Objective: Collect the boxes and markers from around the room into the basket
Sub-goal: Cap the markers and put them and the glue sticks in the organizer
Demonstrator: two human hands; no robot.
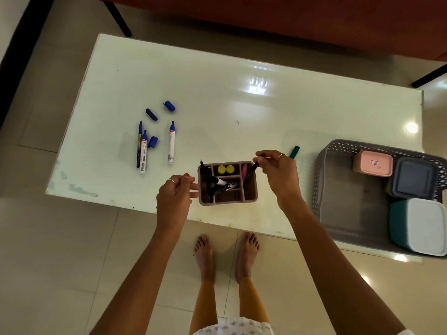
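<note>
A small brown divided organizer (251,197) stands at the table's near edge with black markers (221,183) and two yellow caps (225,169) inside. My right hand (278,175) grips a black marker (251,170) angled into the organizer's right compartment. My left hand (175,198) hovers just left of the organizer, fingers loosely curled, holding nothing. Three uncapped blue markers (171,143) and three loose blue caps (152,114) lie to the left on the table. A grey basket (338,189) at right holds a pink box (373,163), a grey box (413,181) and a teal box with a white lid (420,226).
A green marker (294,152) lies behind my right hand. The white glossy table (242,105) stands on a tiled floor. A brown sofa (290,20) with black legs sits beyond the table. My bare feet (226,255) are at the near edge.
</note>
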